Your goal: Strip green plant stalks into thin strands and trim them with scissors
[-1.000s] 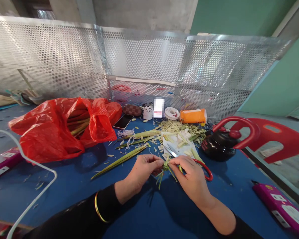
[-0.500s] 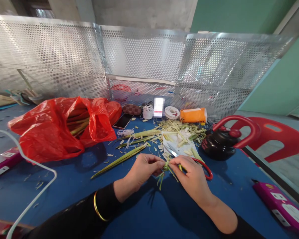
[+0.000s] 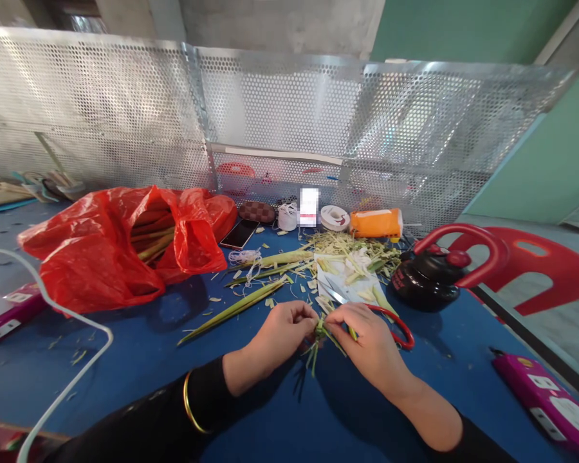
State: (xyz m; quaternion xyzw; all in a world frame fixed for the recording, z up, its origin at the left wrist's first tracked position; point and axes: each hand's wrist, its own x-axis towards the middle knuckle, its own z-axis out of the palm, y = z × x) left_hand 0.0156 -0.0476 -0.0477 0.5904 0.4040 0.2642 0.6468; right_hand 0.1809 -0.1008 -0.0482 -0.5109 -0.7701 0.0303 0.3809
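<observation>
Between my two hands is a small bundle of green plant strips (image 3: 320, 329), its loose ends hanging down over the table. My left hand (image 3: 289, 328) pinches it from the left, fingers closed. From the right, my right hand (image 3: 367, 334) grips the same strips between thumb and fingertips, partly hiding them. Just beyond my right hand lie scissors (image 3: 401, 334) with red handles, their blades resting on a white paper (image 3: 332, 270) strewn with plant scraps. A long green stalk (image 3: 231, 313) lies to the left of my hands.
A red plastic bag (image 3: 101, 257) with stalks inside stands at left, near a phone (image 3: 242, 234). A heap of shreds (image 3: 352, 244) lies behind the paper. A black jug (image 3: 424, 283) stands at right, a purple power strip (image 3: 545, 399) nearer. A white cable (image 3: 84, 360) crosses the left side.
Both hands stay on the plant strips, and the bundle has shifted slightly down and left between the fingers. The whole view has moved a little; other things stay in place.
</observation>
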